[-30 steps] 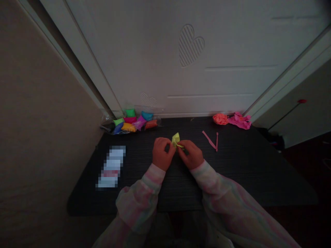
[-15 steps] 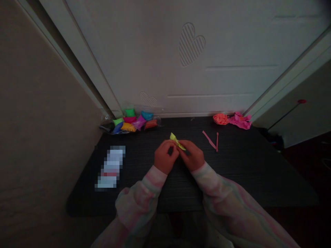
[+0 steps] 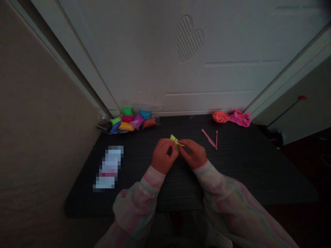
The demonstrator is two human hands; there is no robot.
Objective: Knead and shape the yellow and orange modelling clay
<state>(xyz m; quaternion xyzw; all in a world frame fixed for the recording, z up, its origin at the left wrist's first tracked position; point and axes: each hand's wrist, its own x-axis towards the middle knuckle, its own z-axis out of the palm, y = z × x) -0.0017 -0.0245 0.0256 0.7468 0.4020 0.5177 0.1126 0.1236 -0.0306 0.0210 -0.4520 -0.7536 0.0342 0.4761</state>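
Note:
Over the middle of the dark table, my left hand and my right hand meet at the fingertips around a small yellow piece of modelling clay. Both hands are closed in a pinch, thumb against fingers. One end of the clay sticks up past my left fingers, and a thin part runs out by my right fingertips. My fingers hide its middle, and I cannot tell if a clear wrapper is around it. Right of my right hand lie two pink modelling tools, a flat knife and a thin stick.
A clear bag of several coloured clay packets lies at the back left of the dark table. An orange clay piece and a pink clay piece sit back right. A blurred phone-like object lies left. A white panel rises behind.
The yellow clay has turned and shifted between my fingertips; its upper end now points further left. My hands drew together, then my right hand moved slightly right. The view has tilted a little.

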